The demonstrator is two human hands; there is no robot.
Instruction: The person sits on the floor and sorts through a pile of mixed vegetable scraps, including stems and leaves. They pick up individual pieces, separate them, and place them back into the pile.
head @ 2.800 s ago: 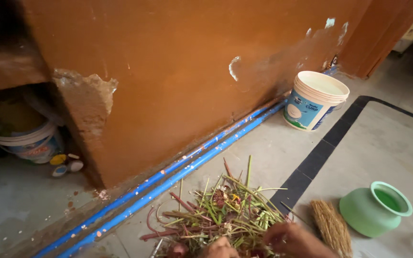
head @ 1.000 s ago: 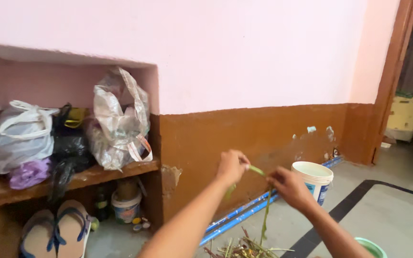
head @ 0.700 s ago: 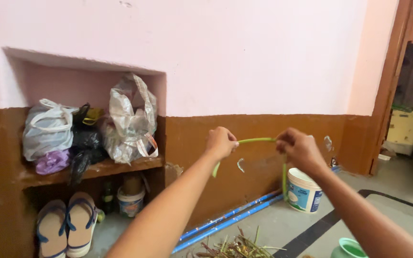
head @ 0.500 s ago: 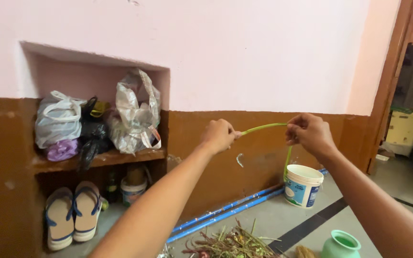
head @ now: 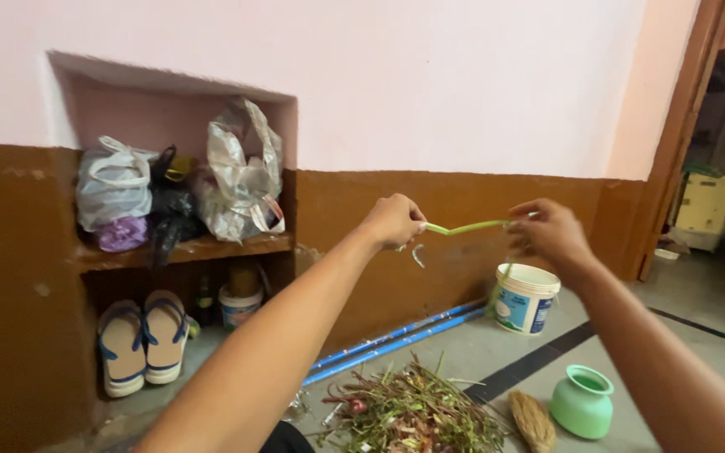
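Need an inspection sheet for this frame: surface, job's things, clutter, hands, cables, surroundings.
Surface: grey floor with a black inlaid strip.
Job's things: green stem stretched between both hands at chest height; heap of green and reddish stems on the floor below.
Clutter: white tub by the wall, green pot, small broom head beside the heap.
Hands: left hand pinches one end of the stem; right hand pinches the other, with the rest hanging down.
Cables: nothing seen; two blue pipes run along the wall base.
Surroundings: pink and brown wall, niche shelf with plastic bags, sandals below, doorway on the right.
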